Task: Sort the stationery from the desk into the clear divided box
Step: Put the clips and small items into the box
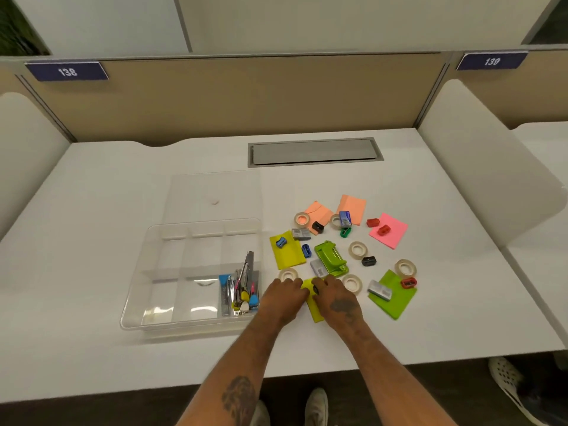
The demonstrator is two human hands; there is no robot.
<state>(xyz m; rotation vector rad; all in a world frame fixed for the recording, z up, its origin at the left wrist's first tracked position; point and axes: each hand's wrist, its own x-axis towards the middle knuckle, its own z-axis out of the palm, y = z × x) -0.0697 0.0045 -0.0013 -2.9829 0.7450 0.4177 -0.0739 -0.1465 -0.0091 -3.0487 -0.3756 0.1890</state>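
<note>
2 hands meet at the near yellow sticky-note pad [315, 305] on the desk [92, 210]: the left hand [284, 298] lies curled over its left edge, the right hand [339, 298] over its right, fingers bent around a small black sharpener [315, 289]; whether either truly grips, I cannot tell. The clear divided box [196, 241] sits just left, only its right compartment filled. Risks, as I judge them: the sharpener may slide off if the pad lifts tilted, loose sheets may fan, and a sweeping wrist may knock the tape roll [288, 274] or green hole punch [330, 258] close beyond.
</note>
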